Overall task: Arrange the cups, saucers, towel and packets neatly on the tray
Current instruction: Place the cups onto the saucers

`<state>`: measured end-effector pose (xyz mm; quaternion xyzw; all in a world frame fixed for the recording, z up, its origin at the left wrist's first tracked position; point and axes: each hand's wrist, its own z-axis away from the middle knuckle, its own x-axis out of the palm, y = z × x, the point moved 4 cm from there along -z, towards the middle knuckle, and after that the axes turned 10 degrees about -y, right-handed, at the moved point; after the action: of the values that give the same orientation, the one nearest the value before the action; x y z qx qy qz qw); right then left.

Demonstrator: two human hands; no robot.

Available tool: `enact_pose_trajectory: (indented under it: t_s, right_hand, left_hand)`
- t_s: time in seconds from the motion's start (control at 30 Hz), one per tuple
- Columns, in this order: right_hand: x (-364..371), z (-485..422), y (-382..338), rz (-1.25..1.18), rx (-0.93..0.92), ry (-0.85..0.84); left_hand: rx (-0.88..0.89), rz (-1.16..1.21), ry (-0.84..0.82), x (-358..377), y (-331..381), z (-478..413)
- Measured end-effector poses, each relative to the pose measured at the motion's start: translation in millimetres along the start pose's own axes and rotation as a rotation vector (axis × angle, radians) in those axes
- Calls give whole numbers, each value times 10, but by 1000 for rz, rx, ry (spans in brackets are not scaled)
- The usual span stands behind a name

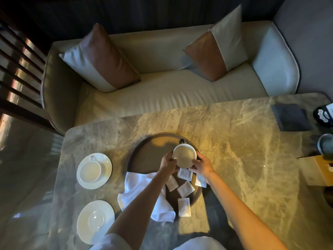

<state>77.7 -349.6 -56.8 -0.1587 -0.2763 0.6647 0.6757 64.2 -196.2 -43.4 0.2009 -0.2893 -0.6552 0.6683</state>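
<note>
A round dark tray [151, 152] sits on the marble table. Both hands hold a white cup [184, 155] above the tray's right side: my left hand [168, 164] grips its left rim, my right hand [202, 167] its lower right edge. Several white packets [185, 189] lie scattered on the tray's near part. A crumpled white towel [140, 193] hangs over the tray's near left rim, partly under my left forearm. Left of the tray stands a second cup [91, 169] on a saucer [106, 167]. An empty saucer [95, 221] lies nearer me.
A dark square coaster [291, 117], a dark object [324, 114] and a grey cup [326, 147] sit at the table's far right, with a wooden box [317, 168] below them. A cream sofa [162, 98] with two cushions runs behind the table.
</note>
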Motion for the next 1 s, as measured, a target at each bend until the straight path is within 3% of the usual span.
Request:
enact_pose_trajectory:
  t_s: [0.27,0.37,0.6,0.87,1.0]
  right_hand:
    - [534,228,94,138,-61,9]
    - [943,346,222,101,-58,-52]
    - [2056,694,903,262,-50,-115]
    - [2978,1013,1801,368,13,-205]
    - [3108,1106,2076,375,61,-171]
  left_hand:
    - [18,14,43,-526,-22,414]
    - [39,-7,92,-902,-102,696]
    - [107,-21,161,-1913,-609,1515]
    - [-94,125,252,-2792,-1575,2142]
    - [-100,229,163,-2912,-1846,2287]
